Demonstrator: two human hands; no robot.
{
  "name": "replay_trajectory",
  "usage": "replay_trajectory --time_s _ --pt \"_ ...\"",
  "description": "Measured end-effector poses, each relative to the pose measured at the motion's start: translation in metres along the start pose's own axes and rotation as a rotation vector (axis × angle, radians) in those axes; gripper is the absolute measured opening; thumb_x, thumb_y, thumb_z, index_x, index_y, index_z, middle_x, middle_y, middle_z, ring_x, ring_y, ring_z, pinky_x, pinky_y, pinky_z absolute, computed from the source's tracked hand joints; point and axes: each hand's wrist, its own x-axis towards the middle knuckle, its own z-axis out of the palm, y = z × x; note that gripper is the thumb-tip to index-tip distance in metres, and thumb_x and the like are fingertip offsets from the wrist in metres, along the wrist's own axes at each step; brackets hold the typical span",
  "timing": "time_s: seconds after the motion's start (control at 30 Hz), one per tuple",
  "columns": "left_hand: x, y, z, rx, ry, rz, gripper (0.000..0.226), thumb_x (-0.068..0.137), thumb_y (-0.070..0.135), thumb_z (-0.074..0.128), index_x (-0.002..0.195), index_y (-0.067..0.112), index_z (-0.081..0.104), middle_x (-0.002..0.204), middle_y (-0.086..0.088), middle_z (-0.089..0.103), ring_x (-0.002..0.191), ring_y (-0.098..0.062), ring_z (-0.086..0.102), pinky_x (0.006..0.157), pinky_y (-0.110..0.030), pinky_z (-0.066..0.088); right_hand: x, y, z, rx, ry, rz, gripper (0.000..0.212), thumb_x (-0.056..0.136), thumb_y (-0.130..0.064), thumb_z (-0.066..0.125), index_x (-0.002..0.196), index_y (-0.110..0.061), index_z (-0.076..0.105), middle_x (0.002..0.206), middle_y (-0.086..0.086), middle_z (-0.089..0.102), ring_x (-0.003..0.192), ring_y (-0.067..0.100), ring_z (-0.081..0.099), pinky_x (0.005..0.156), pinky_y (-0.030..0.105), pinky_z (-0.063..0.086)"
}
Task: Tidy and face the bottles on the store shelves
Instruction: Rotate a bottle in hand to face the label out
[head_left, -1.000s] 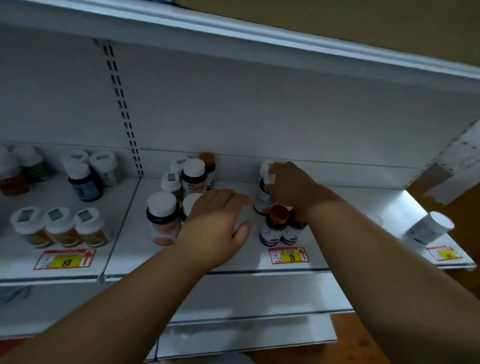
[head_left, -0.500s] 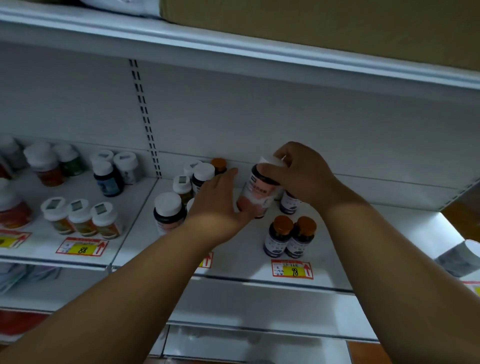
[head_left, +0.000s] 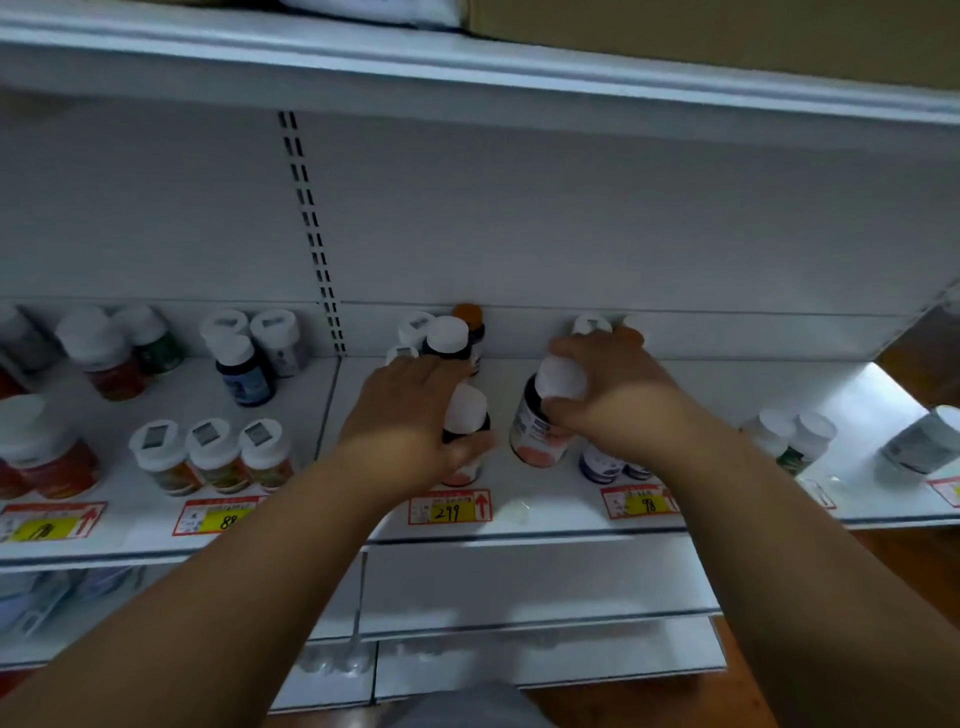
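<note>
On the white shelf (head_left: 545, 514) my right hand (head_left: 618, 400) grips the white cap of a dark bottle with a pink label (head_left: 540, 431), which stands tilted near the shelf's front. My left hand (head_left: 410, 415) wraps around a second white-capped pink-label bottle (head_left: 467, 421) just to its left, above the 299 price tag (head_left: 449, 512). Behind my left hand stand a white-capped dark bottle (head_left: 449, 338) and an orange-capped bottle (head_left: 470, 319). Small dark-blue bottles (head_left: 602, 465) are partly hidden under my right wrist.
Three white-capped jars (head_left: 208, 454) line the front left, with a blue bottle (head_left: 241, 371) and red bottles (head_left: 47, 457) further left. A grey jar (head_left: 922, 441) lies on its side at far right, near two white-capped bottles (head_left: 795, 436). An upper shelf overhangs.
My right hand carried the pink-label bottle forward and down onto the shelf front. My left hand left it and closed on the neighbouring pink-label bottle. The camera view shifted left.
</note>
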Motion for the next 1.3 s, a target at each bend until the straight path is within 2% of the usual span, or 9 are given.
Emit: replay_trajectory --time_s 0.23,0.53,0.67,0.73,0.87,0.93,1.03,1.23,1.3 --pt "0.006 -0.033 0.011 0.223 -0.180 0.123 0.077 0.086 0.068 0.044 0.150 0.030 0.026 0.140 -0.002 0.048 0.123 -0.029 0.042 0.094 -0.039 0.029 0.010 -0.013 0.064 -0.026 -0.106 0.063 0.060 0.088 -0.029 0.062 0.141 -0.015 0.038 0.130 0.011 0.044 0.119 0.028 0.046 0.093 0.032 0.041" --pt "0.000 -0.044 0.009 0.218 -0.161 0.153 0.077 0.088 0.057 0.055 0.151 0.027 0.024 0.136 -0.003 0.052 0.121 -0.030 0.043 0.093 -0.040 0.031 0.012 -0.017 0.067 0.006 -0.068 0.065 0.064 0.090 -0.030 0.063 0.145 -0.019 0.035 0.137 0.008 0.043 0.125 0.024 0.044 0.094 0.025 0.034" --pt "0.004 -0.041 0.006 0.225 -0.193 0.139 0.077 0.085 0.064 0.051 0.149 0.029 0.025 0.133 -0.001 0.052 0.119 -0.028 0.044 0.093 -0.040 0.032 0.010 -0.013 0.063 0.021 -0.087 0.055 0.070 0.091 -0.041 0.060 0.150 -0.022 0.027 0.151 0.003 0.032 0.138 0.020 0.032 0.103 0.021 0.025" --pt "0.005 -0.033 -0.001 0.232 -0.159 0.128 0.081 0.082 0.070 0.050 0.147 0.028 0.027 0.131 -0.002 0.051 0.117 -0.027 0.045 0.094 -0.040 0.033 0.011 -0.006 0.051 0.065 0.015 0.052 0.064 0.092 -0.045 0.057 0.148 -0.025 0.033 0.152 0.001 0.033 0.139 0.018 0.032 0.103 0.019 0.023" --pt "0.021 -0.004 -0.009 0.176 -0.097 0.099 0.080 0.083 0.073 0.045 0.147 0.028 0.028 0.143 0.001 0.042 0.129 -0.025 0.037 0.107 -0.040 0.025 0.042 0.044 0.010 0.038 0.346 0.076 0.038 0.095 -0.033 0.054 0.129 -0.015 0.056 0.129 0.009 0.054 0.118 0.026 0.053 0.086 0.017 0.032" --pt "0.031 0.013 -0.005 0.140 -0.108 0.090 0.076 0.085 0.071 0.044 0.147 0.030 0.026 0.143 0.002 0.040 0.130 -0.023 0.034 0.109 -0.040 0.023 0.061 0.072 -0.006 0.010 0.271 0.197 0.036 0.096 -0.030 0.052 0.128 -0.013 0.055 0.129 0.010 0.052 0.114 0.027 0.053 0.082 0.019 0.033" --pt "0.039 0.040 0.004 0.062 -0.123 0.103 0.069 0.089 0.064 0.045 0.147 0.031 0.026 0.143 0.003 0.039 0.130 -0.021 0.032 0.109 -0.037 0.022 0.089 0.107 -0.008 -0.146 0.033 0.243 0.024 0.095 -0.024 0.049 0.109 -0.007 0.059 0.115 0.011 0.059 0.100 0.030 0.057 0.071 0.025 0.036" --pt "0.060 0.076 0.036 0.045 -0.159 0.083 0.073 0.087 0.072 0.027 0.146 0.030 0.029 0.141 0.002 0.042 0.131 -0.023 0.034 0.111 -0.038 0.025 0.106 0.139 0.001 -0.127 0.076 0.120 0.023 0.086 -0.022 0.062 0.101 -0.008 0.050 0.101 0.014 0.056 0.090 0.032 0.057 0.068 0.032 0.040" --pt "0.066 0.083 0.044 0.034 -0.138 0.063 0.067 0.090 0.067 0.033 0.145 0.029 0.032 0.140 0.002 0.043 0.129 -0.022 0.035 0.109 -0.038 0.027 0.103 0.143 -0.001 -0.135 0.085 0.076 0.024 0.087 -0.021 0.063 0.102 -0.008 0.051 0.102 0.014 0.055 0.091 0.032 0.056 0.069 0.031 0.038"
